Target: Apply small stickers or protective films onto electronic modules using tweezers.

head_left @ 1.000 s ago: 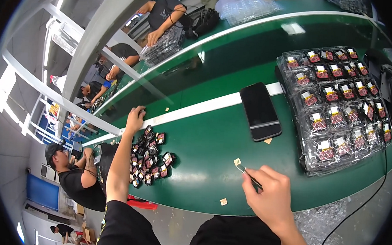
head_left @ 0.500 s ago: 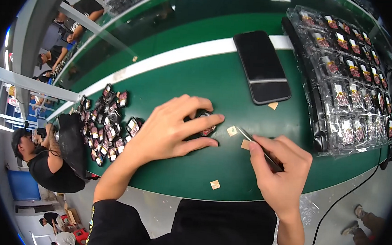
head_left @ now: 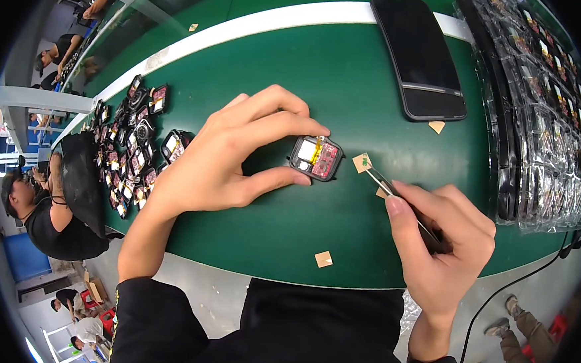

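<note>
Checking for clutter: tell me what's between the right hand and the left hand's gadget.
The head view shows tweezers in the right hand, a tan square at their tips, another partly hidden square, then green tabletop beside the gadget.

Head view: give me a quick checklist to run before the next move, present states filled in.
1. Left hand grips the black rounded-square device by its edges: ok.
2. Device's open side, with red circuit board and yellow tape, faces up: ok.
3. Right hand holds the slim metal tweezers: ok.
4. Tweezer tips are at the small tan square: ok.
5. Tips closed on the tiny green piece there: cannot tell.
6. Black rectangular phone stands apart from both hands: ok.
</note>
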`<state>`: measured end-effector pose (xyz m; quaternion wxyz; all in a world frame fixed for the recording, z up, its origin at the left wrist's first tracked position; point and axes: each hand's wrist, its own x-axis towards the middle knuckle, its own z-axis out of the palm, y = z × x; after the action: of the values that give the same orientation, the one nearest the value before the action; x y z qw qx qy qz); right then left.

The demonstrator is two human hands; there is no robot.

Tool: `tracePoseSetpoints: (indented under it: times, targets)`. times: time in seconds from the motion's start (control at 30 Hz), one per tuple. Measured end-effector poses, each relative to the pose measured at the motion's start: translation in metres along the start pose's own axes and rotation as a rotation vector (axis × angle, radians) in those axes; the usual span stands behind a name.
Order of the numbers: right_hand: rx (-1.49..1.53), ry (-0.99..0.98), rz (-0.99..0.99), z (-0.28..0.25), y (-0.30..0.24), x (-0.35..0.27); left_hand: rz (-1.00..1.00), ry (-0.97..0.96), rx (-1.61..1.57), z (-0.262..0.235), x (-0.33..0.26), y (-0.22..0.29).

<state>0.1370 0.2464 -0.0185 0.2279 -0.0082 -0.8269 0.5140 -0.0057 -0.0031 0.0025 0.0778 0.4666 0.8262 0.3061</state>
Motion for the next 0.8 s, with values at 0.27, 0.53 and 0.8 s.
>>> tracePoseSetpoints:
  times: [0.27,0.53,0.8]
  targets:
    - [0.051,-0.158,0.035,-0.006,-0.003,-0.004,0.029,-0.098,-0.067,0.009,0.004,0.011]
    - [-0.047,-0.218,-0.031,-0.003,0.004,-0.002,0.048,-0.120,-0.060,0.009,0.005,0.010]
    - [-0.073,-0.192,-0.038,-0.001,0.004,-0.002,0.055,-0.132,-0.069,0.008,0.005,0.011]
